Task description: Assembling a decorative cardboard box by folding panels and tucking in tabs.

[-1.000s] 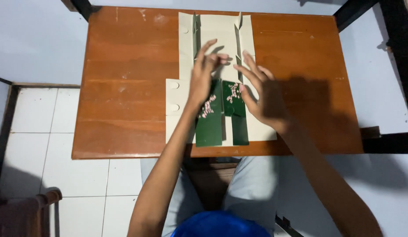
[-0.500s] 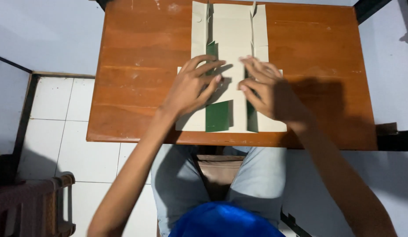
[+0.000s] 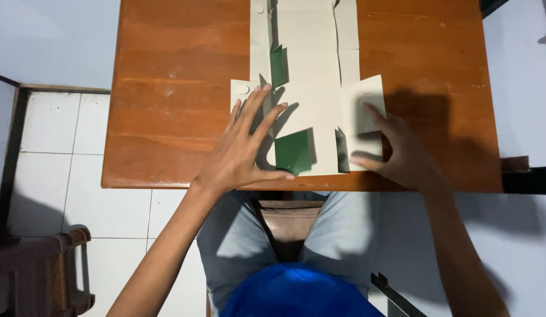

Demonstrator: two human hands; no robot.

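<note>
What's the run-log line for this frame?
left hand: flat on cardboard blank | right hand: pressing right flap | surface: wooden table

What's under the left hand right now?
The left hand lies flat on the cardboard sheet's left flap, which rests on the wooden table. A green flap stands beside the thumb. The flap's surface beneath the palm is hidden.
</note>
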